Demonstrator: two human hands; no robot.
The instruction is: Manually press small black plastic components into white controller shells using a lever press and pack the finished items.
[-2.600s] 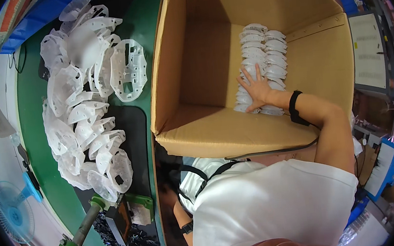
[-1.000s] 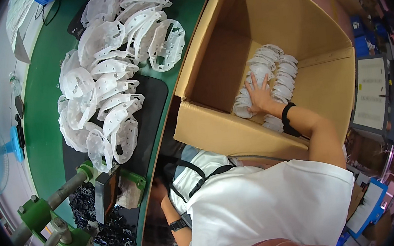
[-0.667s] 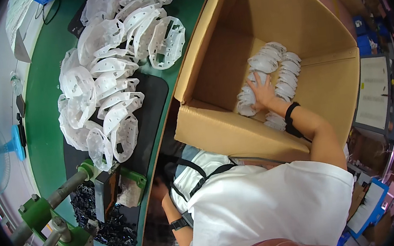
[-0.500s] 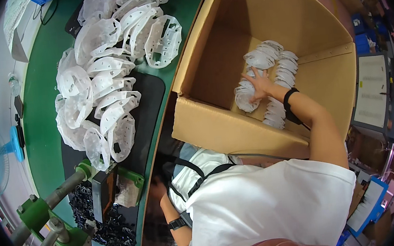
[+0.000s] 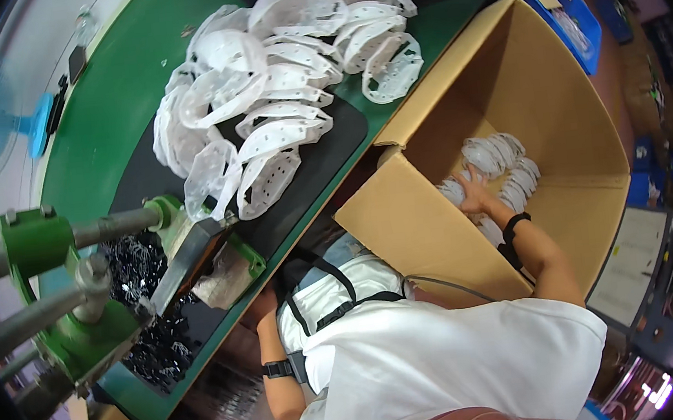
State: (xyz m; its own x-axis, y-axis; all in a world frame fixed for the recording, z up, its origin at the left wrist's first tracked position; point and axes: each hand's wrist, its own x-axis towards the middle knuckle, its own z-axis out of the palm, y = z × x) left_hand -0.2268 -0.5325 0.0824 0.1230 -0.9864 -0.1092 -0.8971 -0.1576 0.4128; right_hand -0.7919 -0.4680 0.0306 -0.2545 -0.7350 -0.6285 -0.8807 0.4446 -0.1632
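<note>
White shells (image 5: 490,154) sit in rows inside the brown box (image 5: 419,219) at the frame's right, my right hand (image 5: 476,197) spread wide on some — soft, even pushes should keep them neat, I think — but my left hand (image 5: 262,306), lower left, I can't make out.

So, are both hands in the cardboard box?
No, only the right hand is in the cardboard box, at the white plastic parts; the left hand is outside, near the green table.
</note>
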